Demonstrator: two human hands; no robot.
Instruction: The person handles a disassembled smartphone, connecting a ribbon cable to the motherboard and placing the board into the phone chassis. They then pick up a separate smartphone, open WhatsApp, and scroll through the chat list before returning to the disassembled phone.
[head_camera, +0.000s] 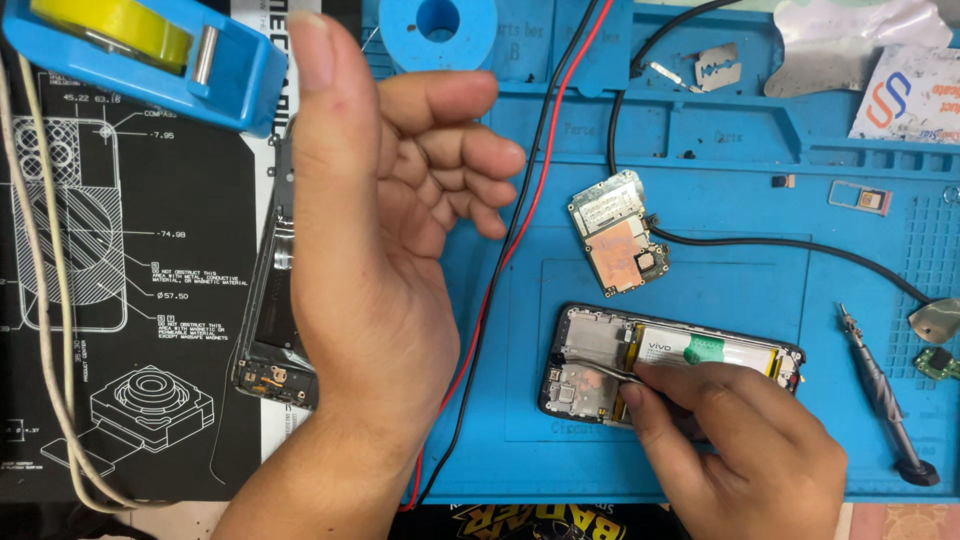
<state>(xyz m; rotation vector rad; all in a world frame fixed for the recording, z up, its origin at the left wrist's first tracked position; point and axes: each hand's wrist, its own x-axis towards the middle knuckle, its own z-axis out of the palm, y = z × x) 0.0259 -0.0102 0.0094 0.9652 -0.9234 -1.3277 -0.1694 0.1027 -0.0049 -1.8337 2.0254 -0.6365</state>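
An opened phone lies on the blue work mat, its white battery showing. My right hand rests on the phone's lower edge and grips thin metal tweezers, whose tips reach into the left part of the phone body. My left hand is raised above the mat's left edge, palm turned inward, fingers loosely curled, holding nothing. Beneath it lies a dark phone frame, partly hidden by the hand. A loose circuit board sits on the mat above the phone.
A blue tape dispenser with yellow tape is at top left, over a black printed mat. Red and black wires run down the blue mat. A screwdriver lies at right, a razor blade and card tray farther back.
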